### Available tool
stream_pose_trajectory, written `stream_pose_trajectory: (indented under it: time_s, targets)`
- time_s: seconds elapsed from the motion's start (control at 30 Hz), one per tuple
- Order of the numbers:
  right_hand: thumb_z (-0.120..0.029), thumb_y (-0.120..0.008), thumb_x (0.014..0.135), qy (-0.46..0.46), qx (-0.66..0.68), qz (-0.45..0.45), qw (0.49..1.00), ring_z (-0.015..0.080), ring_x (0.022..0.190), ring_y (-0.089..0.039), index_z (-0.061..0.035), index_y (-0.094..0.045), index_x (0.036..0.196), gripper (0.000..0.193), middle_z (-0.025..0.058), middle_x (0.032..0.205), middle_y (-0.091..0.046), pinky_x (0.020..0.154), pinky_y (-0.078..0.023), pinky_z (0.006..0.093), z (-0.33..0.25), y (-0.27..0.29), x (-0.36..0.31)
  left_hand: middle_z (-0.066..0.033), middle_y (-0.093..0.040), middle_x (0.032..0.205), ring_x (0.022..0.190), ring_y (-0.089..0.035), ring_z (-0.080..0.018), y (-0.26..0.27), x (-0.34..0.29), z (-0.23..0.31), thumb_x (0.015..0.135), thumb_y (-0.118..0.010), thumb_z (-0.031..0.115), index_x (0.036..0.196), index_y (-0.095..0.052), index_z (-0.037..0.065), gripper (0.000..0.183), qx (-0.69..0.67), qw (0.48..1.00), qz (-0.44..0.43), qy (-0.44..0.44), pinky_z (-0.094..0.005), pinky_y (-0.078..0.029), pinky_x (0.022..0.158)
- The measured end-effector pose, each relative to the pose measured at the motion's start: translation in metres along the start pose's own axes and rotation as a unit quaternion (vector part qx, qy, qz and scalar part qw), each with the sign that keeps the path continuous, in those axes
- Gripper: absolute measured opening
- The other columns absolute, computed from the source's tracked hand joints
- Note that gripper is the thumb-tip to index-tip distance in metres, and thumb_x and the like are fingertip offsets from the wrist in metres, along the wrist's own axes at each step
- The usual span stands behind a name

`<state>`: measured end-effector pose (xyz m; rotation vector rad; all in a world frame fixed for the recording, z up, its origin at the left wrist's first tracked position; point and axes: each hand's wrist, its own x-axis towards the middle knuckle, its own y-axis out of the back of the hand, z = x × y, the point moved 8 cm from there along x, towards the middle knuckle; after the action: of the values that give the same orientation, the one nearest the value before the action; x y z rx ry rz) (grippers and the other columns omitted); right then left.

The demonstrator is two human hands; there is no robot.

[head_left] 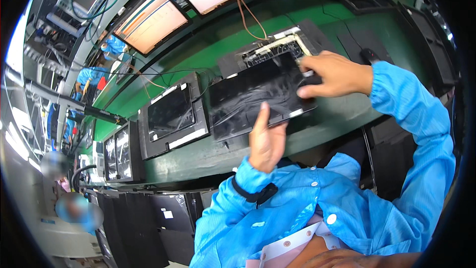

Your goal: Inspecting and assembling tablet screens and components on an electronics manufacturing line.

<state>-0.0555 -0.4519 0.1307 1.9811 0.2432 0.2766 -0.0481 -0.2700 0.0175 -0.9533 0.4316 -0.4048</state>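
Observation:
A dark flat tablet-like panel [248, 100] with a glossy wrinkled film is held tilted above the green bench [208, 154]. My left hand [265, 141] grips its lower edge, thumb up on the face. My right hand [334, 73] pinches the panel's upper right corner. Behind the panel lies an open device frame [277, 44] with white and metal parts, fed by an orange cable [248, 17].
A second dark panel in a black fixture [173, 114] sits left of the held one, with more fixtures [119, 154] farther left. Two lit monitors [151, 20] hang at the back. Black trays [148, 223] stand below the bench. Other workers in blue are far left.

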Motion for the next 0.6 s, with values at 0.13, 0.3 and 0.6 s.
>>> stream_pose_trajectory:
  time_s: [0.13,0.3,0.6]
  targets:
    - [-0.058,-0.086,0.066,0.022,-0.015,0.020,0.999,0.0371,0.111,-0.057,-0.0017,-0.054,0.130,0.091,0.0181,0.120,-0.059,0.101,-0.042,0.0449,0.028,0.012,-0.027,-0.0092,-0.067,0.123,0.114,-0.063,-0.0225,-0.028,0.043,-0.045,0.105,-0.055,0.031,0.123,-0.061,0.005,0.032,-0.026,0.999,-0.005,0.028,-0.0409,-0.047,0.105]
    - [-0.046,-0.089,0.066,-0.013,-0.036,0.004,0.999,0.0357,0.120,-0.052,-0.0035,-0.056,0.134,0.087,0.0153,0.129,-0.055,0.106,-0.039,0.0452,0.079,0.004,-0.022,-0.0089,-0.064,0.124,0.119,-0.060,-0.0233,-0.034,0.089,-0.071,0.104,-0.057,0.029,0.126,-0.057,0.004,0.034,-0.046,0.997,-0.007,0.055,-0.0411,-0.047,0.108]
    - [-0.042,-0.086,0.071,-0.017,0.006,0.017,1.000,0.0366,0.126,-0.048,-0.0091,-0.063,0.132,0.073,0.0159,0.132,-0.053,0.110,-0.037,0.0464,0.123,0.006,-0.005,-0.0141,-0.067,0.107,0.087,-0.070,-0.0204,-0.032,0.070,-0.046,0.100,-0.062,0.027,0.121,-0.059,-0.002,0.036,0.320,0.914,-0.121,0.220,-0.0345,-0.060,0.075]
